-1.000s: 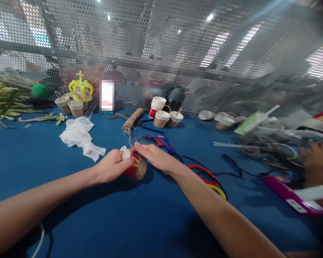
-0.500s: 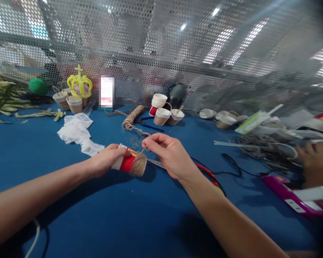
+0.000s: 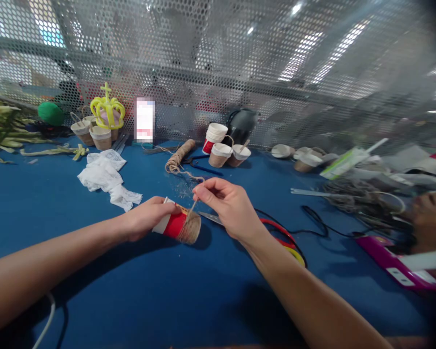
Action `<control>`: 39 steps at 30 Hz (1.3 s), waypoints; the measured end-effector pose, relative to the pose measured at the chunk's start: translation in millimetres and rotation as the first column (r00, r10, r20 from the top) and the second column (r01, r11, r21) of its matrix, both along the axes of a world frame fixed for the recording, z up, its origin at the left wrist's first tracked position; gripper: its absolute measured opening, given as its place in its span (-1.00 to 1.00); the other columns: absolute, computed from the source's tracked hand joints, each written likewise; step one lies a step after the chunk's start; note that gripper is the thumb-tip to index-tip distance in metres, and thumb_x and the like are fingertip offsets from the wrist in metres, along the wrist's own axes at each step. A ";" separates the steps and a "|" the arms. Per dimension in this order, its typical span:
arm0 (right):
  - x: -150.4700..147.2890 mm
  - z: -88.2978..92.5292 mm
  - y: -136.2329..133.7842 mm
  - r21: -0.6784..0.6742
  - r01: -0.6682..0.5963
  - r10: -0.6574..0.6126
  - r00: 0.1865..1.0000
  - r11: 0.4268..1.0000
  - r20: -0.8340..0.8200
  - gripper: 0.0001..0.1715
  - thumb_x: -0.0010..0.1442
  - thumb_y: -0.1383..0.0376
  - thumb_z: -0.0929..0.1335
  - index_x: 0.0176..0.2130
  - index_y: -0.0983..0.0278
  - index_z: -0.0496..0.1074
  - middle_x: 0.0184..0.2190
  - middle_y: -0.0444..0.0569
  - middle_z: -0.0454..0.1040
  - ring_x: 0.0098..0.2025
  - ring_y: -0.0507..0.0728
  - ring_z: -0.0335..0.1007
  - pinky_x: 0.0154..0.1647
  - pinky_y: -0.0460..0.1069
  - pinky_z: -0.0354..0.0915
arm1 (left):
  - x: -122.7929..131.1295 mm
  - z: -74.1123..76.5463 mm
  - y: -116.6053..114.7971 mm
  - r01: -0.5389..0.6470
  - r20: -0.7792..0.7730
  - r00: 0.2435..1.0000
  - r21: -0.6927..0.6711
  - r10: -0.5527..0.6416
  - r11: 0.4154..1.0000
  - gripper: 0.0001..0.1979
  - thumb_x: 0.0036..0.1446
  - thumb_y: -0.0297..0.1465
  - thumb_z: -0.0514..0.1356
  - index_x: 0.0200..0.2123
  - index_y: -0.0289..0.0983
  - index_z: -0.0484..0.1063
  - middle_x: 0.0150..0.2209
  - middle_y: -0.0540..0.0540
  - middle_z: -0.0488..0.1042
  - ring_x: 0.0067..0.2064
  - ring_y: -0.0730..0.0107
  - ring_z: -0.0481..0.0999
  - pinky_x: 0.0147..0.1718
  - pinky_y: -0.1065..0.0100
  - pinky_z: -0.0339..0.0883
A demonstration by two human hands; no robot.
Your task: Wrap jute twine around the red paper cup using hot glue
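Head view: my left grip (image 3: pixel 145 224) is closed around the white rim end of a red paper cup (image 3: pixel 174 224). The cup lies on its side low over the blue worktop (image 3: pixel 167 295), its base end wound in jute. My right grip (image 3: pixel 229 208) has thumb and forefinger pinched tight on the twine strand (image 3: pixel 192 209) just above the cup. The twine spool (image 3: pixel 180 154) lies farther back.

Qty — 1 twine spool (image 3: pixel 181 154), 1 yellow crown (image 3: pixel 107 109), 1 grn ball (image 3: pixel 50 114).

Probably craft workshop: twine spool (image 3: pixel 179 156), wrapped cups (image 3: pixel 220 155), mesh partition (image 3: pixel 240 63).
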State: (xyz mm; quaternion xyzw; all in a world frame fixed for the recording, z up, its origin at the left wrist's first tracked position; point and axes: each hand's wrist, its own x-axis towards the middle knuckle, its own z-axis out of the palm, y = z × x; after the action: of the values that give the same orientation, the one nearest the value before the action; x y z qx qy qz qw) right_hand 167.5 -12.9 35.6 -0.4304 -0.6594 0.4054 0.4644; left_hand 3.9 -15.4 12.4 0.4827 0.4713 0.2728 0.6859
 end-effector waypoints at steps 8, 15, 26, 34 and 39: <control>0.3 -5.6 3.6 0.048 0.020 -0.025 0.992 0.999 0.125 -0.84 0.02 0.25 0.32 -0.52 0.28 0.35 -0.55 -0.15 0.38 -0.46 -0.01 0.27 -0.35 -0.07 0.23 | 0.0 2.2 -4.4 0.050 0.047 0.998 0.045 -0.053 0.998 -0.87 -0.12 -0.37 0.08 -0.56 -0.33 0.30 -0.63 0.05 0.29 -0.61 0.55 0.21 -0.59 0.48 0.06; 0.9 -5.6 3.5 0.028 0.025 -0.031 0.978 0.999 0.206 -0.83 0.04 0.24 0.31 -0.51 0.29 0.35 -0.55 -0.14 0.38 -0.46 0.00 0.27 -0.36 -0.06 0.21 | -1.1 2.4 -5.7 0.042 0.043 0.998 0.075 -0.045 0.996 -0.87 -0.12 -0.36 0.10 -0.55 -0.33 0.32 -0.62 0.06 0.30 -0.60 0.54 0.21 -0.57 0.49 0.05; -1.9 -3.3 -0.7 -0.021 0.040 -0.033 0.969 0.999 0.245 -0.82 0.02 0.24 0.31 -0.52 0.29 0.33 -0.57 -0.16 0.35 -0.52 -0.02 0.22 -0.46 -0.09 0.18 | -2.4 2.1 -7.4 0.071 0.032 0.997 0.156 -0.077 0.985 -0.85 -0.11 -0.36 0.09 -0.53 -0.35 0.32 -0.62 0.06 0.27 -0.59 0.57 0.17 -0.57 0.50 0.02; -3.1 -2.4 -2.2 -0.009 0.019 -0.016 0.969 1.000 0.247 -0.83 0.02 0.24 0.31 -0.52 0.29 0.33 -0.57 -0.17 0.31 -0.52 -0.02 0.18 -0.47 -0.10 0.16 | -4.8 6.0 -9.8 0.115 -0.032 0.993 0.245 -0.111 0.963 -0.83 -0.09 -0.34 0.08 -0.59 -0.33 0.26 -0.64 0.08 0.19 -0.60 0.59 0.09 -0.61 0.50 -0.04; -3.3 -3.0 -3.5 -0.019 0.013 -0.009 0.977 1.000 0.214 -0.84 0.03 0.24 0.30 -0.50 0.28 0.33 -0.54 -0.16 0.33 -0.49 -0.01 0.21 -0.44 -0.09 0.18 | -5.7 4.7 -10.1 0.114 -0.033 0.994 0.294 -0.109 0.949 -0.83 -0.09 -0.33 0.07 -0.59 -0.33 0.26 -0.61 0.07 0.21 -0.57 0.56 0.12 -0.58 0.49 0.00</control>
State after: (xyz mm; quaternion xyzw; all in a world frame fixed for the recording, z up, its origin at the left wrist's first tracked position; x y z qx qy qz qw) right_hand 164.2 -16.3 32.5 -0.4799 -0.6989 0.3609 0.3887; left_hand -1.8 -25.5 17.0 0.6076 0.4029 0.2972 0.6166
